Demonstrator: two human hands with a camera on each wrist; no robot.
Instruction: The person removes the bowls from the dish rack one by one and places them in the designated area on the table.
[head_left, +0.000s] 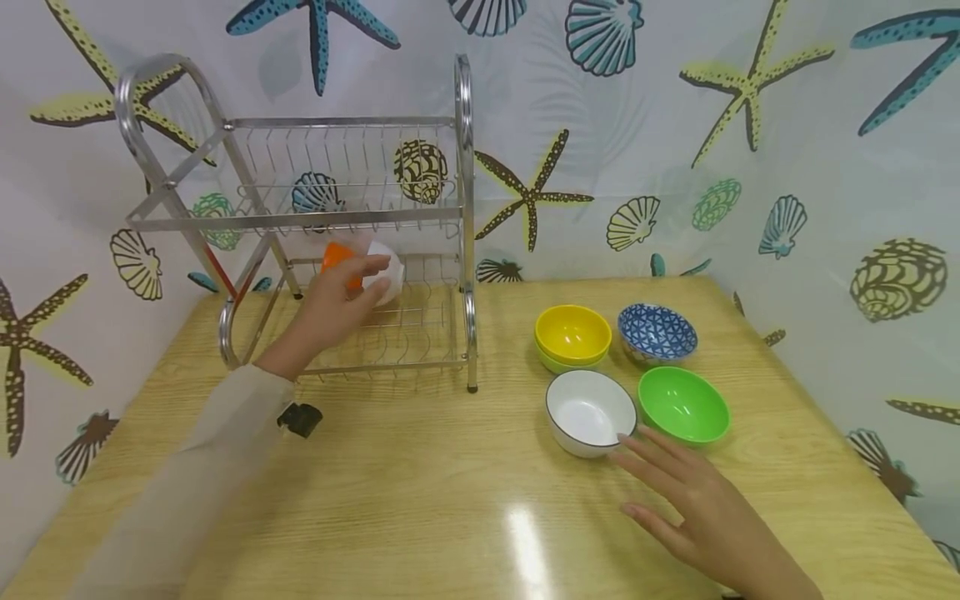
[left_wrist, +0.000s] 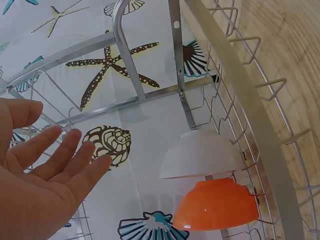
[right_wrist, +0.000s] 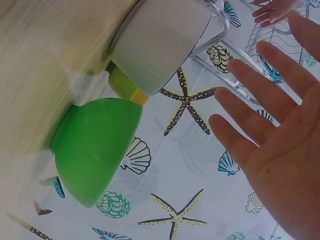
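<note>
My left hand [head_left: 333, 302] reaches to the lower shelf of the metal dish rack [head_left: 468, 250], fingers spread and holding nothing. An orange bowl [left_wrist: 217, 207] and a white bowl [left_wrist: 202, 155] stand side by side on the rack; the left wrist view shows a gap between them and my left hand [left_wrist: 45, 175]. In the head view my fingers partly hide both bowls. Over the table, my right hand [head_left: 701, 508] has its fingers extended close to a white bowl with a dark rim [head_left: 590, 412] and a green bowl [head_left: 684, 406]; it grips neither.
Behind those two bowls, a yellow bowl [head_left: 573, 333] is nested in a light green bowl [head_left: 562, 364]. A blue patterned bowl [head_left: 657, 332] stands beside them. A small black object [head_left: 302, 419] is near the left wrist. Patterned cloth hangs behind the wooden table [head_left: 420, 483].
</note>
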